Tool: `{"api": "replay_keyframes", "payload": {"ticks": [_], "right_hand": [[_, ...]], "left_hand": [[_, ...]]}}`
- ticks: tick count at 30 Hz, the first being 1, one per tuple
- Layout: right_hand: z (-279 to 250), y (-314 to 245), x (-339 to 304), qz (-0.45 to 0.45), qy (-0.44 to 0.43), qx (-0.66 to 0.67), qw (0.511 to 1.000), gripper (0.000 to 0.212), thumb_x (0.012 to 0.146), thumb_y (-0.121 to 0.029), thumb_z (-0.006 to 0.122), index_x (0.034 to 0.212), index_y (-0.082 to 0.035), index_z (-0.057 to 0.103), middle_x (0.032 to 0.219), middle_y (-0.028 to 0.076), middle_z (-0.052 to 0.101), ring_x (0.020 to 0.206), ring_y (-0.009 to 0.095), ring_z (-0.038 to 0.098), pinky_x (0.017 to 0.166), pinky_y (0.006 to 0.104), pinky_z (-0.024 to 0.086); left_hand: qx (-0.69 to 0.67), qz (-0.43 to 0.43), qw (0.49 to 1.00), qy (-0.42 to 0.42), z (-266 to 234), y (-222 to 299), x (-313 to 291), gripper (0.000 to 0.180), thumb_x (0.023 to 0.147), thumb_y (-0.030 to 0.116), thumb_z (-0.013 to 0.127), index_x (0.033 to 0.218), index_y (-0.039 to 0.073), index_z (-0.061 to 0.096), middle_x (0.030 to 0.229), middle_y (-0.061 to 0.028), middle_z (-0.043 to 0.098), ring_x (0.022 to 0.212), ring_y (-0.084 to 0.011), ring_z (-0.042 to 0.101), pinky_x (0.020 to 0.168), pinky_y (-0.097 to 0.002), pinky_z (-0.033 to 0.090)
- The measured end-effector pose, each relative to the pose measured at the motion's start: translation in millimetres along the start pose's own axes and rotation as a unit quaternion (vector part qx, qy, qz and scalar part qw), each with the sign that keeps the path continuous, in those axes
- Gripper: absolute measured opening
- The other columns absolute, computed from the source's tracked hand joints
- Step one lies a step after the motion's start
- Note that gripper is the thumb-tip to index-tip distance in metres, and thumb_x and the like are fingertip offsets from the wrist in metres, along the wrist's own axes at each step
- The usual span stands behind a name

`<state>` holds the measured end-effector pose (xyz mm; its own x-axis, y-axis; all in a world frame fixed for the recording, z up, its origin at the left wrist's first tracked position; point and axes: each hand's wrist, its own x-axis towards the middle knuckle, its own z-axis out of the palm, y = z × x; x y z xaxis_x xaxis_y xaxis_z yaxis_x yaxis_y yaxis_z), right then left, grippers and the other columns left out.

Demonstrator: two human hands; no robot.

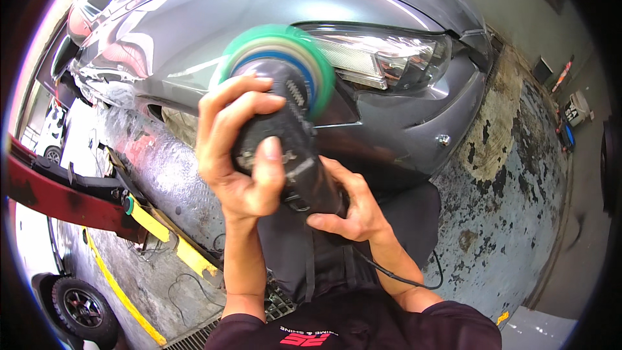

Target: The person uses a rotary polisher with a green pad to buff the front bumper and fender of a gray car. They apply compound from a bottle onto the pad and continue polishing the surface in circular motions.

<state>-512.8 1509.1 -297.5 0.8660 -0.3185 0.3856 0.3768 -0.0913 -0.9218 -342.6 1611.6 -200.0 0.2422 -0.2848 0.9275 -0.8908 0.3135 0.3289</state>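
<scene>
A two-handed hold on a power polisher (275,133) in front of a grey car. The left hand (221,163) grasps the head of the tool, its fingers curled over the far side and its thumb laid across the near face; this grip sits close behind the green pad (240,42), where it presumably steadies and guides it. The right hand (357,209) is wrapped around the rear of the body, probably bearing weight and checking twist. The tool lies over the front fender (188,42), just beside the headlight (405,58) and above the bumper (408,126). The pad's rim is blurred, which suggests that it is spinning; whether its face touches the paint cannot be told, since the tool hides it. The power cable (383,271) loops beside the right forearm, away from the pad, an arrangement that likely lessens the chance of snagging.
</scene>
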Motion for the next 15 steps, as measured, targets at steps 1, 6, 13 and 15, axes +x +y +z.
{"api": "replay_keyframes", "payload": {"ticks": [1,6,13,15], "right_hand": [[-5,5,-4,-0.011,0.0,-0.007,1.0,0.091,0.082,-0.02,0.093,0.156,0.009,0.048,0.138,0.02,0.069,0.126,0.023,0.067,0.111,0.037,0.049],[-32,39,-36,-0.055,0.071,-0.013,0.996,0.099,0.075,-0.028,0.093,0.154,0.009,0.047,0.132,0.018,0.069,0.12,0.026,0.067,0.108,0.0396,0.05],[-14,6,-30,0.035,0.096,0.071,0.992,0.097,0.074,-0.038,0.091,0.147,0.011,0.051,0.135,0.015,0.065,0.124,0.023,0.064,0.107,0.035,0.049],[-11,6,-27,0.056,0.081,0.072,0.993,0.097,0.074,-0.038,0.092,0.147,0.011,0.051,0.133,0.014,0.066,0.123,0.022,0.064,0.107,0.0343,0.048]], "left_hand": [[0.0,0.01,1.0,-0.01,4,2,1,0.04,0.076,0.019,0.069,0.11,-0.001,0.075,0.12,-0.0213,0.071,0.113,-0.0366,0.068,0.104,-0.0497,0.052],[-0.007,0.046,0.999,-0.022,29,19,1,0.039,0.071,0.016,0.071,0.107,0.002,0.077,0.12,-0.018,0.07,0.116,-0.0383,0.066,0.107,-0.0502,0.051],[-0.049,0.008,0.998,0.041,33,17,-19,0.039,0.067,0.014,0.072,0.105,0.005,0.077,0.118,-0.0142,0.069,0.115,-0.0372,0.063,0.106,-0.0525,0.051],[-0.046,0.005,0.998,0.044,24,12,-22,0.039,0.067,0.016,0.072,0.104,0.005,0.077,0.119,-0.0144,0.07,0.114,-0.0375,0.063,0.106,-0.0524,0.051]]}}
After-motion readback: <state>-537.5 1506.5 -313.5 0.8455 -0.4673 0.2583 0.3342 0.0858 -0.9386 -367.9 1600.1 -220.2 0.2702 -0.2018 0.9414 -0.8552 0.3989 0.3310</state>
